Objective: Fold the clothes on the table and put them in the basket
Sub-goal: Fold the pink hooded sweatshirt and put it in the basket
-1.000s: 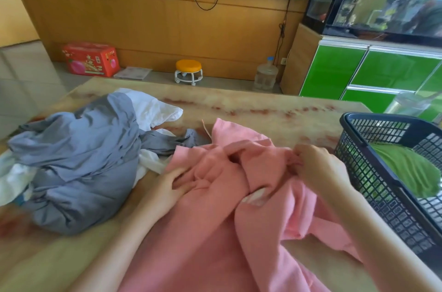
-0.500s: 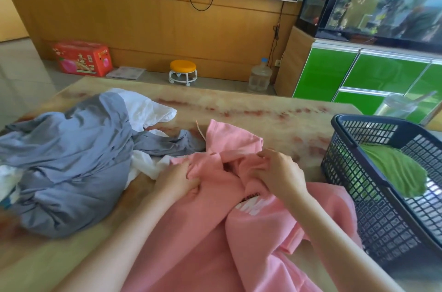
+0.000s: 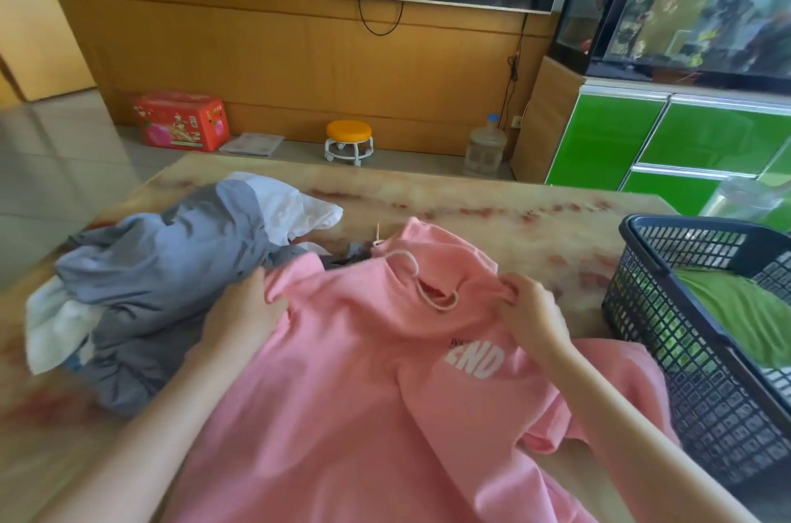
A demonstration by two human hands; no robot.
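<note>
Can read only "END" in white on the pink top (image 3: 342, 394), with the rest lost in a fold and the near hem cut off below. Cannot make out the small dark script above. In the dark mesh basket (image 3: 685, 377), far right and partly out of view: a green garment (image 3: 736, 308). Pinching the top's right shoulder with the right hand (image 3: 528, 308); gripping the left shoulder with the left hand (image 3: 244, 317), fingertips hidden under cloth. Spread across the table (image 3: 492, 214), touching a grey and white heap (image 3: 162, 278) on its left.

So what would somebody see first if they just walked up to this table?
The big pink hoodie with white letters, spread across the middle of the table, with the left hand and right hand gripping its shoulders. Then the crumpled grey clothes on the left, and the dark basket on the right with a green cloth inside.
</note>
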